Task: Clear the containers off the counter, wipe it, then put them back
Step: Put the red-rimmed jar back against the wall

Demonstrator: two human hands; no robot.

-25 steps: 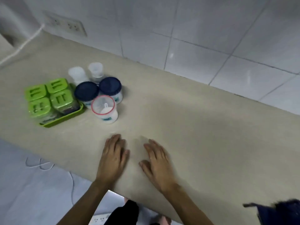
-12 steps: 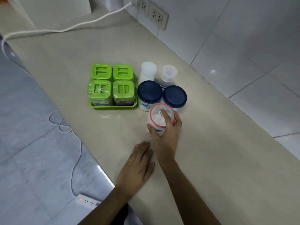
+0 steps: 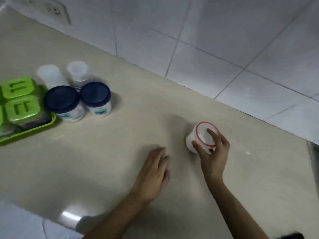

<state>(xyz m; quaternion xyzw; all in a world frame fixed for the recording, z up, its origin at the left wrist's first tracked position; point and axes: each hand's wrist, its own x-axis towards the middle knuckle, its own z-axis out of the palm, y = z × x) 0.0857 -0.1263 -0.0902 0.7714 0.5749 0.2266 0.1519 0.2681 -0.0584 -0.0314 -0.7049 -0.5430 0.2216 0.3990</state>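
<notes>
My right hand [image 3: 214, 152] grips a white jar with a red-rimmed clear lid [image 3: 200, 135] from above, well right of the other containers; whether it touches the beige counter [image 3: 120, 144] I cannot tell. My left hand [image 3: 153, 171] lies flat on the counter, fingers apart, holding nothing. At the left stand two white jars with dark blue lids [image 3: 61, 99] [image 3: 95, 94]. Behind them are two small translucent cups [image 3: 50, 75] [image 3: 77, 69]. A green tray [image 3: 51, 121] holds several green-lidded boxes [image 3: 21, 107], cut off by the left edge.
A white tiled wall [image 3: 207, 40] runs along the back of the counter, with a socket plate [image 3: 55, 10] at the top left. The counter's front edge crosses the lower left, grey floor below. A dark object [image 3: 291, 236] shows at the bottom right corner.
My right hand took hold of the red-rimmed jar beside the blue-lidded jars and carried it to the right, away from the group. My left hand stayed flat on the counter.
</notes>
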